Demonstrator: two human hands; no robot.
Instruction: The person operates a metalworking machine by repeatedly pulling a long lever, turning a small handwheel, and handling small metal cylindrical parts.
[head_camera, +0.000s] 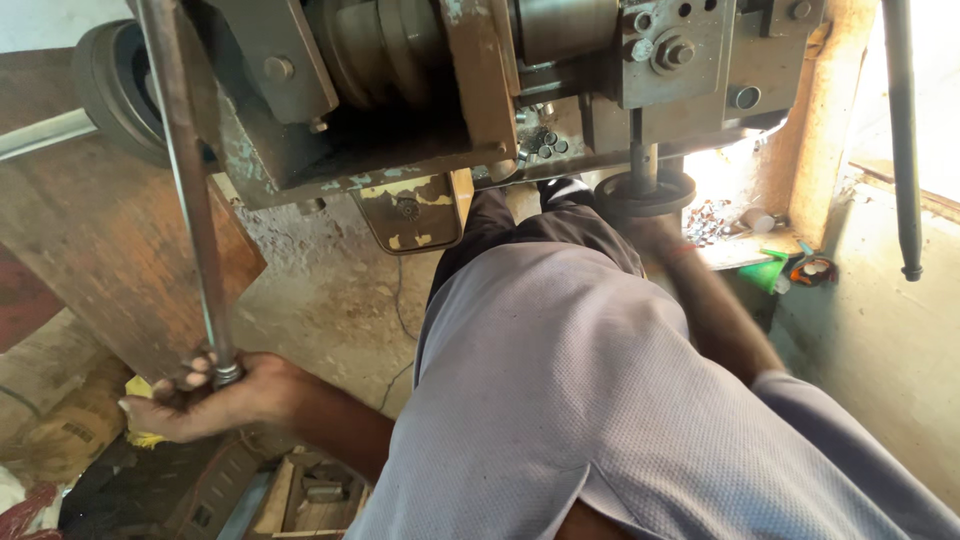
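Observation:
My left hand (205, 398) is closed round the lower end of a long steel lever rod (188, 190) that runs up to the top left of a heavy metal press machine (400, 90). My right arm reaches forward under the machine, and my right hand (655, 235) sits at a dark round handwheel (645, 192) on a vertical spindle. The hand is blurred and partly hidden by the wheel, so its grip is unclear. My grey shirt (580, 400) fills the lower middle of the view.
A second vertical rod (903, 140) hangs at the right. A green funnel-like piece (768, 272) and small metal parts (710, 220) lie on a ledge by the bright opening. A wooden board (110, 240) leans at left; sacks and a wooden crate (310, 495) sit below.

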